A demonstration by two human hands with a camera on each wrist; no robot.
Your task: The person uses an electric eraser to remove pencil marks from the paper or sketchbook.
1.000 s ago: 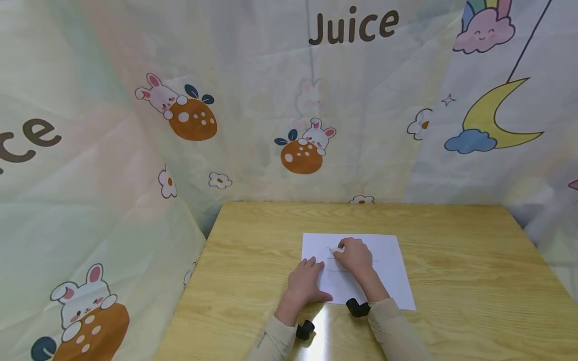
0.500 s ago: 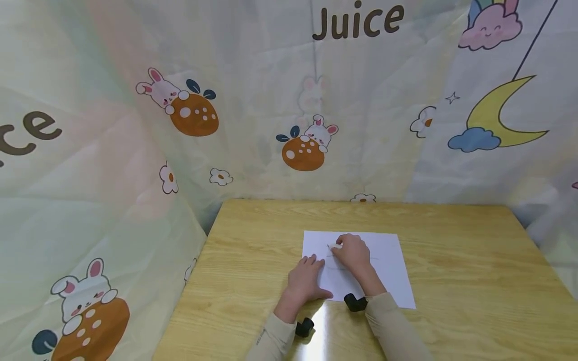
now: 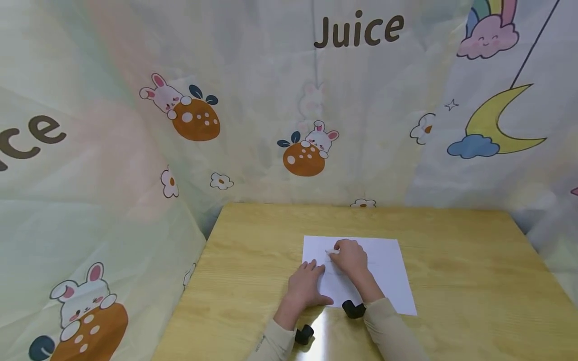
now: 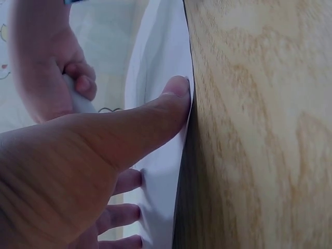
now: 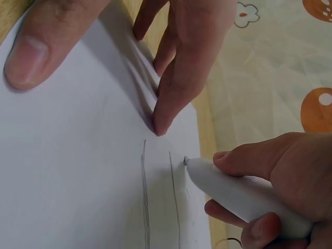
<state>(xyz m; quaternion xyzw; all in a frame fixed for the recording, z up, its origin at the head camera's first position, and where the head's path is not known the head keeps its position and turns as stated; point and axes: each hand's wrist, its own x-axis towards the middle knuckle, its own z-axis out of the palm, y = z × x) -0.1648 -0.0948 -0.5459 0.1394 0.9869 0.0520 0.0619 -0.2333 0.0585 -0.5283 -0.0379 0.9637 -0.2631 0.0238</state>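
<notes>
A sheet of white paper (image 3: 393,281) lies on the wooden table. My left hand (image 3: 304,285) rests spread on its left part, the thumb (image 4: 176,93) near the front edge and the fingertips pressing the sheet. In my right hand (image 3: 351,258) is a thick white pen-shaped electric eraser (image 5: 228,192), held between thumb and curled fingers. Its small dark tip meets the paper near the far left part. Two long pencil lines (image 5: 175,197) run beside the tip, and faint specks of a third trace show close to it.
The wooden table (image 3: 474,271) stretches out on both sides of the paper. A printed cloth backdrop (image 3: 253,100) hangs behind and to the left. Black wrist-worn cameras (image 3: 304,334) sit at both cuffs.
My right hand has shifted slightly left across the paper with the eraser. The small marks around the tip look fainter than before. My left hand stays put.
</notes>
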